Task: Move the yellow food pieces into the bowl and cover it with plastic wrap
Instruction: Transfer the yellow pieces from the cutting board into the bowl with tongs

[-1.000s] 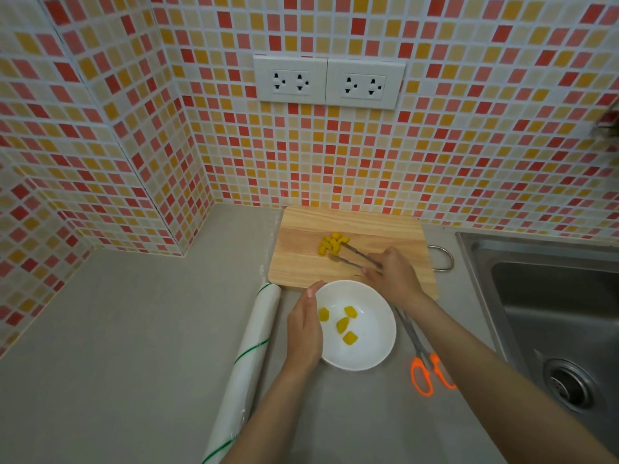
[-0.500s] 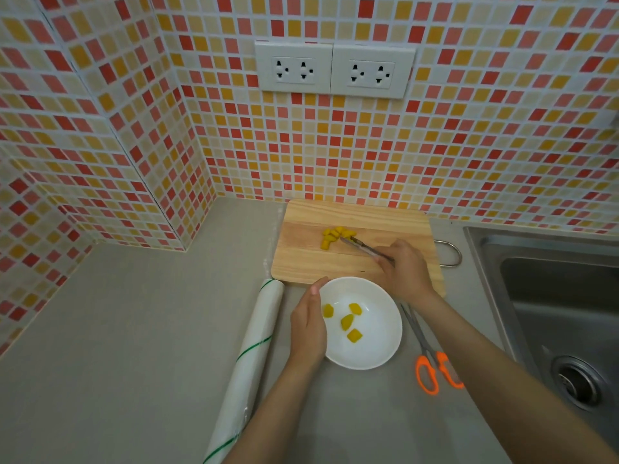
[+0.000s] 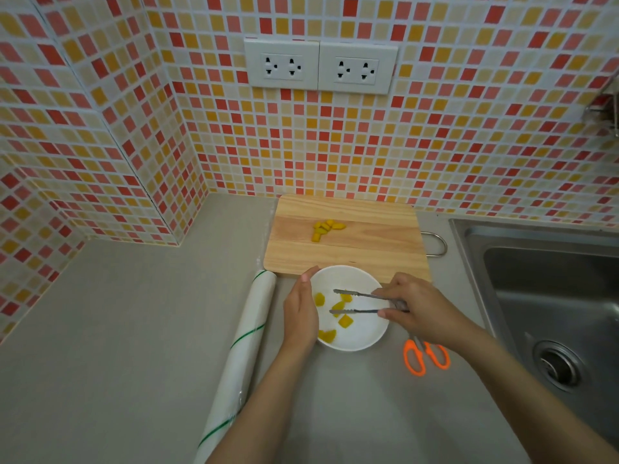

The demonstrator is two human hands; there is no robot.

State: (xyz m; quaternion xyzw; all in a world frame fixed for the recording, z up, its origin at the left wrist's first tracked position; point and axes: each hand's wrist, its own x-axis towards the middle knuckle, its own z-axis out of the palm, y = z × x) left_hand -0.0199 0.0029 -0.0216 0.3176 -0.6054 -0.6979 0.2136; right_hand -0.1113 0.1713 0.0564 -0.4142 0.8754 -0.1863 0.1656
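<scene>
- The small yellow food pieces [image 3: 339,313] are in two groups: several glossy, irregular chunks lie spread inside the round white bowl [image 3: 365,336], and a small heap of the same yellow pieces [image 3: 324,228] stays on the pale wooden cutting board [image 3: 368,242], just behind the bowl.
- The pieces in the bowl are apart from each other; one lies near the bowl's front rim, and one at its left side is partly hidden by the left hand.
- The bowl stands on the grey countertop [image 3: 134,329], with its far rim touching or overlapping the front edge of the board.
- The right hand [image 3: 415,309] grips thin metal tongs [image 3: 358,301] from the right of the bowl. The two arms of the tongs are parted over the pieces, and nothing is seen held between the tips.
- The left hand [image 3: 301,313] rests against the left rim of the bowl, with fingers straight and the thumb along the edge.
- A long roll of plastic wrap, white with green stripes [image 3: 244,353], lies on the countertop just left of the bowl.
- Scissors with orange handles [image 3: 425,358] lie right of the bowl, partly under the right wrist.
- A steel sink [image 3: 549,296] is farther right of the bowl.
</scene>
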